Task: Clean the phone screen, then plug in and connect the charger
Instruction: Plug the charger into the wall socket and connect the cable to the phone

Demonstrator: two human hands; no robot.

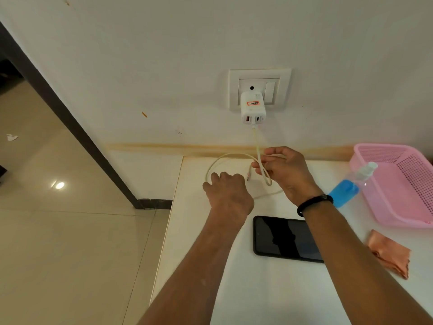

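Observation:
A white charger block (253, 108) sits plugged into the wall socket (259, 89). Its pale cable (257, 141) hangs down from the block and loops over the back of the white table (246, 289). My right hand (284, 171) pinches the cable where it crosses itself. My left hand (228, 195) is closed over the cable loop at the table's left side; its fingers are hidden under the fist. The black phone (281, 239) lies face up, screen dark, on the table between my forearms, with my right arm covering its right end.
A spray bottle of blue liquid (349, 187) leans against a pink plastic basket (398, 184) at the right. An orange cloth (390, 253) lies crumpled near the right edge. The table's left edge drops to a tiled floor (70, 242).

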